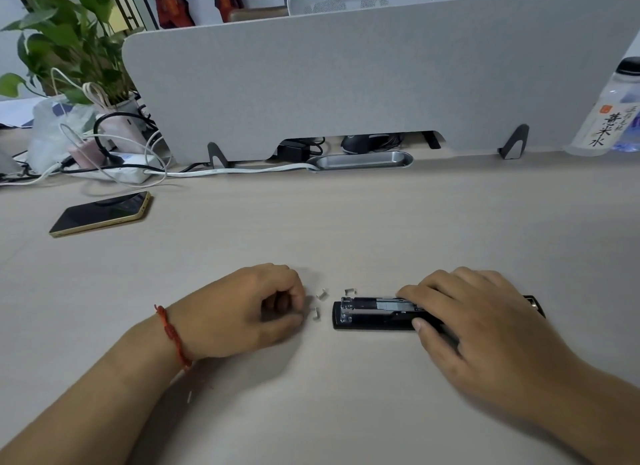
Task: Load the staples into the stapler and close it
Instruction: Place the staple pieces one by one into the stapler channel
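Far right, bottle label: "薏米水"

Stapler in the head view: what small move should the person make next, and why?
Probably the left hand should pinch one of the loose staples on the desk and bring it to the stapler: its metal channel lies open, the right hand steadies it, and the pieces lie just off its front end.
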Motion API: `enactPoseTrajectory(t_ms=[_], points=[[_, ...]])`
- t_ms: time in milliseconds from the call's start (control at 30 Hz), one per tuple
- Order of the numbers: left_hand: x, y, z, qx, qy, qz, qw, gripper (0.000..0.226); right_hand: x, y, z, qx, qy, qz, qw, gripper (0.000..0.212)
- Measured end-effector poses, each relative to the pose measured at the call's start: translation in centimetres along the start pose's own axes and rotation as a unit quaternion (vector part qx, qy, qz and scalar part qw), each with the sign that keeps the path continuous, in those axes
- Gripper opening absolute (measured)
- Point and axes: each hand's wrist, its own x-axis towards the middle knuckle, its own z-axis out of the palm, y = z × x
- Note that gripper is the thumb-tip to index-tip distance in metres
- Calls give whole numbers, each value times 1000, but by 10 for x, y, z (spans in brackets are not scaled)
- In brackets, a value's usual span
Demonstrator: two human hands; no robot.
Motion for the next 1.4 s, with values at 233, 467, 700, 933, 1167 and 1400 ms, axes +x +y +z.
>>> enactPoseTrajectory(t_ms=[233,467,700,933,1167,1400], points=[[3,-8,4,-45,66,-29,996,39,-1,0,0,1,-1,0,1000,29],[5,-1,11,36,70,7,997,24,0,1,1,-2,-4,-2,1000,28],[8,1,14,46,81,3,996,16,0,2,2,-1,0,-3,1000,29],[8,0,13,4,153,-21,988,12,0,1,0,2,-5,0,1000,29],[10,-1,13,26,165,8,986,17,0,1,0,4,-1,-1,1000,30],[6,-1,8,20,138,21,990,18,0,1,1,4,3,-2,1000,29]])
